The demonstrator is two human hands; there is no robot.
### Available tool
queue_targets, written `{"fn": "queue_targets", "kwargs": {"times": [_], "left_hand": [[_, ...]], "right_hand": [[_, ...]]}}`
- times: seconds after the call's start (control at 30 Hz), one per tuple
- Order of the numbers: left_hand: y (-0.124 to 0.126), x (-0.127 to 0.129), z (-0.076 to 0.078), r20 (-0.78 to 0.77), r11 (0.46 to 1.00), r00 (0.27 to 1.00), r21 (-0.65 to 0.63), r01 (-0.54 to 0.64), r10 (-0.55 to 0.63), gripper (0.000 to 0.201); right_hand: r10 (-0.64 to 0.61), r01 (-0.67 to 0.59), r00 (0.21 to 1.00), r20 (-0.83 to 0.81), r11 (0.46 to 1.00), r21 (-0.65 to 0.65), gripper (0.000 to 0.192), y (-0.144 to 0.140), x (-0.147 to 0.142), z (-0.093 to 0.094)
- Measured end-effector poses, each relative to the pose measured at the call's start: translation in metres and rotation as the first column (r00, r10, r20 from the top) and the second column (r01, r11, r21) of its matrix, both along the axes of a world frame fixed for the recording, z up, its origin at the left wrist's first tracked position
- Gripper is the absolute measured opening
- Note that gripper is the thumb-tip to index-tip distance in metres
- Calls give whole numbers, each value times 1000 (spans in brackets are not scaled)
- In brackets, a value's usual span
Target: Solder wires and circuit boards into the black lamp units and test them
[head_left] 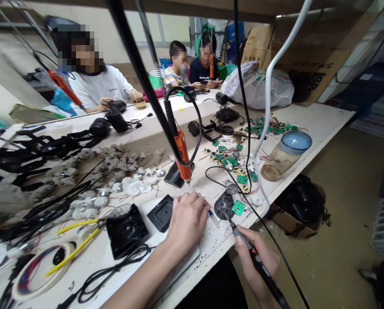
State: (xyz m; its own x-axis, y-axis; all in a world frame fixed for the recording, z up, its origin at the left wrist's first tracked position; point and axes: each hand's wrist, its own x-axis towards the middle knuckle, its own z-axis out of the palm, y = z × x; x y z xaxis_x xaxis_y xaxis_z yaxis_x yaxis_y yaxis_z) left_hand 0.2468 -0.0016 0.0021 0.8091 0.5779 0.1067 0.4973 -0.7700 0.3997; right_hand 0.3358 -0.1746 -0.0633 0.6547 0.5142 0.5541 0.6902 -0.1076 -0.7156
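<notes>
In my right hand (258, 259) is a soldering iron (254, 257), grey and black with a small red light. Its tip reaches into a dark round dish (223, 206), beside a small green circuit board (239, 207). My left hand (189, 212) rests over the table with its fingers curled down; what they hold, if anything, is hidden. A clear stick with a blue end (214, 218) lies just right of those fingers. Left of that hand sit a black rectangular plastic part (160, 213) and a black plastic housing (126, 231).
An orange electric screwdriver (183, 156) hangs above the table. Circuit boards (229, 162), small white motors (114, 184) and yellow-handled pliers (77, 246) lie around. A jar (287, 155) stands near the right edge. Cables hang in front; people sit across the table.
</notes>
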Motion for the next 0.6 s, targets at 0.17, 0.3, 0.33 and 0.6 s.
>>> {"fn": "queue_targets", "kwargs": {"times": [0.17, 0.3, 0.33, 0.6], "left_hand": [[11, -37, 4, 241, 950, 957, -302, -83, 161, 21], [17, -60, -3, 314, 779, 876, -618, -103, 365, 26], [16, -64, -7, 321, 731, 851, -675, -102, 415, 27], [7, -69, -17, 387, 451, 609, -891, 53, 692, 41]], "right_hand": [[17, -17, 999, 50, 1000, 0, 16, -2, 0, -1], [110, -120, 966, 234, 992, 29, 20, 6, 1, 2], [151, -165, 949, 278, 986, 29, 24, 10, 1, 3], [446, -462, 793, 414, 884, -68, 37, 38, -12, 6]]}}
